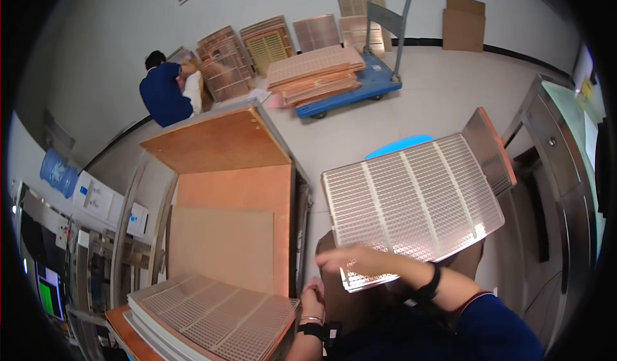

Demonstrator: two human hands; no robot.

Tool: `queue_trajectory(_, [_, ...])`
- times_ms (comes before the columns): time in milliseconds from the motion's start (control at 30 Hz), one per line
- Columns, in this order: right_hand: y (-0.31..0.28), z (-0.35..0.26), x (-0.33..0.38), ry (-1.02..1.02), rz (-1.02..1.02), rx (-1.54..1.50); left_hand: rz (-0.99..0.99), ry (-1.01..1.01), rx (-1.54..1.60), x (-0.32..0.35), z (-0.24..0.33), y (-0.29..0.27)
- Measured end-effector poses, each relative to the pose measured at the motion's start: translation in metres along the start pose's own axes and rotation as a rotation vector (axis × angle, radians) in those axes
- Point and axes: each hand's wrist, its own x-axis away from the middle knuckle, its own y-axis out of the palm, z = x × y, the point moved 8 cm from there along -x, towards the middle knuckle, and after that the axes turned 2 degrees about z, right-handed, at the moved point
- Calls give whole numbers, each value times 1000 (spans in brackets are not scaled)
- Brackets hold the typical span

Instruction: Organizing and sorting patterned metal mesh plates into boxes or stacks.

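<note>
A copper-coloured circuit panel (411, 197) with rows of small repeated patterns lies tilted across my lap, its near edge shining. My right hand (357, 261), slightly blurred, is over the panel's near left corner, fingers stretched out to the left. Lower down, my left hand (313, 300) has its fingers curled beside the right edge of a panel stack (218, 316); a pinkish bit shows at the fingertips, and what they hold, if anything, is hidden. That stack of similar panels lies at the near end of an open wooden box (283, 226) with a raised board (218, 142).
A blue trolley (379, 81) carries stacked panels (315, 72); more panels (225, 62) lean along the wall. A co-worker (164, 91) crouches at the far left. A blue seat (398, 146) shows behind my panel. Right stand an upright panel (488, 149) and a metal desk (553, 142).
</note>
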Motion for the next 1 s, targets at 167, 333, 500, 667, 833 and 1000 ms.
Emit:
queue_trajectory(167, [-204,32,167,456,936,626,-196,498,-173,54,86,77])
queue_trajectory(333, [-262,58,332,699,1335,981,-376,645,-465,128,107,180])
queue_trajectory(500, [-235,75,322,891,1223,990,-556,571,-584,148,84,217])
queue_trajectory(667, [-235,77,321,865,1192,1032,-566,616,-432,189,106,227])
queue_trajectory(833, [-241,68,331,632,1300,873,-623,600,-282,213,117,230])
queue_trajectory(1000, [-254,50,345,390,1449,425,-606,608,-229,190,129,215])
